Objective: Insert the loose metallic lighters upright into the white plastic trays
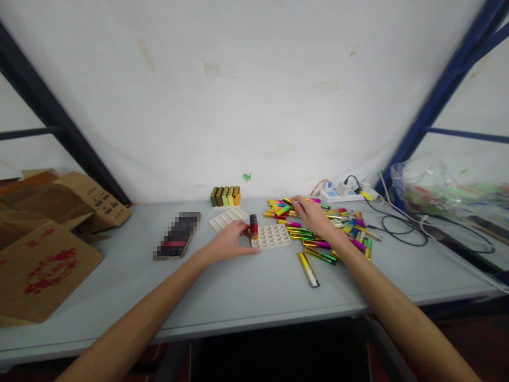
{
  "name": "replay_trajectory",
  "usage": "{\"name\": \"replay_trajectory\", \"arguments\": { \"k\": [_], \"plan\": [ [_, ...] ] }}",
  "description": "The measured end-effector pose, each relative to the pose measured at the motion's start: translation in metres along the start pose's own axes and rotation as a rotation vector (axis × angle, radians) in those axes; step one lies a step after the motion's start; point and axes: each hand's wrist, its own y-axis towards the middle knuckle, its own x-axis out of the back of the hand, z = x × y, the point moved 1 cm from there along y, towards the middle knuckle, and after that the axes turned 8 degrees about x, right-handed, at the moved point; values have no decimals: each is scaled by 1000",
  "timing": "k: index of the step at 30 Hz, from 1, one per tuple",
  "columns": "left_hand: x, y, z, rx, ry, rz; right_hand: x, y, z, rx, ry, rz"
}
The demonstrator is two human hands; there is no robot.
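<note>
My left hand point(231, 240) is at the left end of a white tray point(280, 241) with rows of round holes, thumb along the front edge and fingers near the back. Beside its fingertips, a short row of dark-topped red and orange lighters point(254, 229) stands upright in the tray's left end. My right hand point(308, 211) reaches over a pile of shiny gold, green and magenta lighters point(318, 244), with its fingertips closed on a gold lighter point(287, 201). A second white tray point(228, 217) lies behind my left hand, partly covered by it.
A block of upright green, brown and yellow lighters point(225, 196) stands by the wall. A phone point(178, 233) lies left, near cardboard boxes point(51, 265). One lighter point(308, 269) lies apart in front. A power strip point(345, 192), cables and a clear plastic bag point(429, 180) are right.
</note>
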Motion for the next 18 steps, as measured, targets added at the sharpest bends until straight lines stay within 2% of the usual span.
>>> {"name": "replay_trajectory", "arguments": {
  "k": [4, 7, 11, 16, 18],
  "plan": [
    [-1, 1, 2, -4, 9, -1, -3, -1, 12, -64, 193, -95],
    [-1, 2, 2, -5, 23, -5, -12, -1, 17, -123, 322, -89],
    [-1, 2, 2, -14, 6, -12, -23, -1, 25, -87, 420, -90],
    [-2, 2, 2, -12, -13, -10, -31, -4, 41, -106, 744, 55],
    [-2, 2, 2, -14, -14, -12, -33, -6, 46, -131, 811, 68]
  ]
}}
